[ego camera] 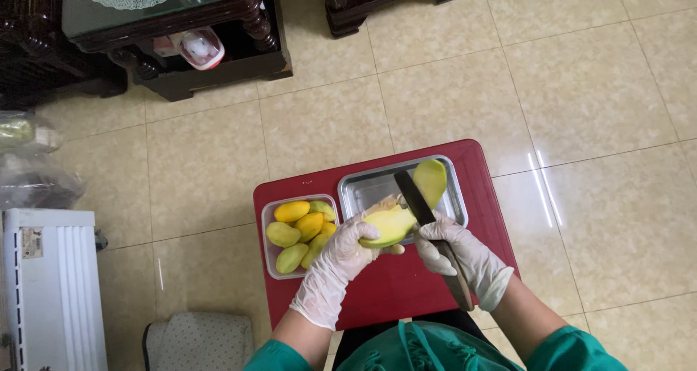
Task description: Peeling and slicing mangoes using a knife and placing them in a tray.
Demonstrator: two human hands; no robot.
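Small red rectangular plastic table (406, 291) stands on beige tiled floor (581, 88). On its left side, nr the left edge, sits a clear rectangular plastic tub (270, 240) w/ several whole yellow-green mangoes (292, 211) inside. Just right of the tub, at the far edge, lies a shallow rectangular steel tray (363, 189); nothing lies btwn tub and tray, and the front part of the tabletop by the person is bare red. Off the table: dark wooden furniture w/ glass top (167, 22) at the far left, a white ribbed appliance (51, 284) at the near left, a pale cushion (200, 338) beside it. Left hand (348, 251), in thin whitish glove, is curled closed under and around a half-peeled yellow-green mango (388, 227), fingers wrapping its lower end. Right hand (454, 247), also gloved, is closed tight on the brown handle of a dark-bladed kitchen knife (421, 204); blade runs up and left across the fruit, over the tray. The mango is held in the air above the tray's near edge, not resting on anything. Its flesh shows pale yellow, and a broad flap of green-yellow peel (430, 178) stands up beyond the blade, attached or just lifted: can't tell which.
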